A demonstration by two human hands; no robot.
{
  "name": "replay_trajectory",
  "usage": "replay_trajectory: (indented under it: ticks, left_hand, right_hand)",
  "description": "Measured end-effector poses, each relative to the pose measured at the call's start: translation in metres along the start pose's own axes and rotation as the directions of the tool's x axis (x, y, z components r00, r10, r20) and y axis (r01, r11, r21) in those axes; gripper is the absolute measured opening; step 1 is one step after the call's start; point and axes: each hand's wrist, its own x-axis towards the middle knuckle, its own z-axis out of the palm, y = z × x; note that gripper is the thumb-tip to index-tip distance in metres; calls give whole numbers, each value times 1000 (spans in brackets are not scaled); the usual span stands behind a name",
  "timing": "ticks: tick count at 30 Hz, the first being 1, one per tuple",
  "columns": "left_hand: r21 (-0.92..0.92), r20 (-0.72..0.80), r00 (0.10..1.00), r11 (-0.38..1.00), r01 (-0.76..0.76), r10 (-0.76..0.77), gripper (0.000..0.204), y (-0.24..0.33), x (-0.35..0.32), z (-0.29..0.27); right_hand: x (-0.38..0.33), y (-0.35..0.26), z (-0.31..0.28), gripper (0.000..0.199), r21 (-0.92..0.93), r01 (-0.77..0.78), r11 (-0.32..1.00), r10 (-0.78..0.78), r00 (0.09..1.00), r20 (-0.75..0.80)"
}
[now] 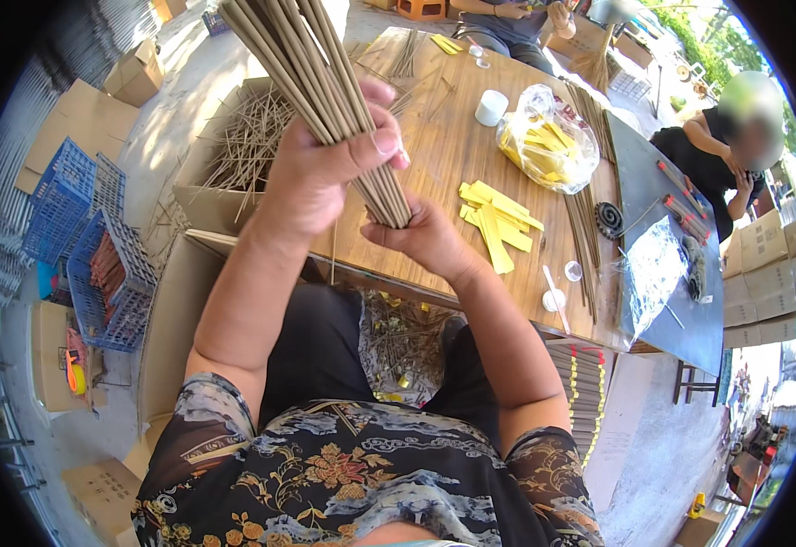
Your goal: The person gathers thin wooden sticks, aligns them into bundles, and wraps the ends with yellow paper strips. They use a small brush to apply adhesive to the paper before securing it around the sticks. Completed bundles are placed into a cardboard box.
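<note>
A thick bundle of brown incense sticks (311,68) slants up to the left in front of me, above the near left corner of the table. My left hand (325,173) is closed around its middle, thumb across the front. At the lower end, the fingers of my right hand (425,239) wrap the sticks, whose ends show together there. Right of my hands, flat yellow paper strips (498,223) lie in a loose pile on the wooden table (425,137). Behind them sits a clear plastic bag (548,137) with more yellow strips inside.
A cardboard box (206,205) of loose thin sticks stands left of the table. Farther left are blue plastic crates (111,287). On the table are a white jar (491,108), a small white dish (554,301) and a dark coil (609,221). Two people sit across and at right.
</note>
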Motion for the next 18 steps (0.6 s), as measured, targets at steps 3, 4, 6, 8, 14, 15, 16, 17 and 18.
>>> replay_trajectory:
  ticks: [3,4,6,8,14,15,16,17,18]
  left_hand:
    - [-59,158,987,998,-14,24,38,0,20,-6]
    - [-80,152,988,996,50,-38,41,-2,22,-5]
    - [-66,145,984,991,114,-104,41,-18,25,-8]
    - [-40,129,982,988,146,-140,42,-28,24,-6]
    - [-89,183,978,989,121,-103,54,-22,29,10]
    - [-103,197,977,989,107,-86,57,-21,30,13]
    - [-71,196,975,991,115,-99,65,-21,29,15]
    - [-39,195,974,992,123,-113,72,-24,28,16]
    - [-7,194,973,991,131,-127,80,-27,28,17]
  right_hand:
    - [4,14,-13,19,142,-65,988,71,997,-39]
    - [3,12,-17,22,98,-115,988,119,992,-37]
    - [5,26,-21,23,107,-56,993,64,995,-77]
    - [4,32,-23,24,52,-21,998,26,995,-98]
    - [0,24,-31,19,-18,46,999,-47,994,-94]
    - [1,27,-32,18,-17,33,999,-35,993,-110]
    - [3,30,-33,17,-19,21,1000,-23,992,-125]
    - [4,31,-34,16,-20,9,1000,-12,990,-140]
    - [3,32,-34,15,-31,9,999,-13,990,-137]
